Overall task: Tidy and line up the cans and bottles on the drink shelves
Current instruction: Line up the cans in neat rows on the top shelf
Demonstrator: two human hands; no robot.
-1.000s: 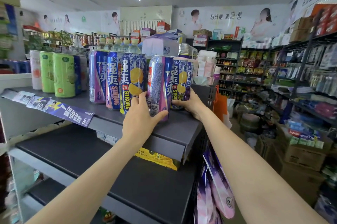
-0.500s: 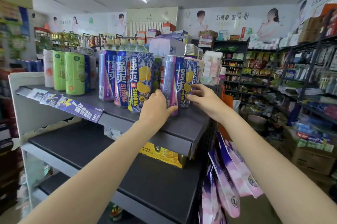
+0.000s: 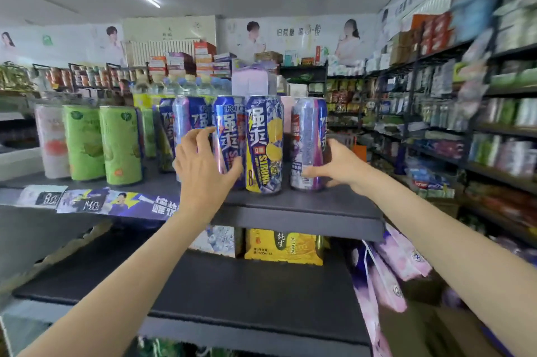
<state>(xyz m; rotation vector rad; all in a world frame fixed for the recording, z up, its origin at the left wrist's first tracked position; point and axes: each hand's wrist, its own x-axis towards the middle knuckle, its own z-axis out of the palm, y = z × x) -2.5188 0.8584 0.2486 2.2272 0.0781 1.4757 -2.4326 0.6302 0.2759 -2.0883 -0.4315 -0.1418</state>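
Note:
A row of tall cans stands on the top dark shelf [image 3: 305, 205]. My left hand [image 3: 203, 170] curls round the lower part of a blue can [image 3: 228, 127], thumb across its front. To its right is a blue-and-yellow lemon can [image 3: 264, 144]. A small gap further right stands a silver-purple can [image 3: 308, 135], turned label-side away; my right hand [image 3: 337, 167] grips its base, thumb in front, fingers behind. Another purple can [image 3: 181, 121] stands just left of my left hand, partly hidden by it.
Green cans [image 3: 120, 144] and a pink can [image 3: 52, 141] stand further left on the same shelf, with water bottles [image 3: 189, 86] behind. Under it lie a yellow pack [image 3: 284, 246] and a bare lower shelf [image 3: 232, 284]. Pink packets [image 3: 389, 269] hang off the shelf's right end. Stocked racks [image 3: 436, 124] line the aisle.
My left hand has let go of the silver-purple can and shifted left onto the blue can. My right hand has closed round the silver-purple can. The view has swung left.

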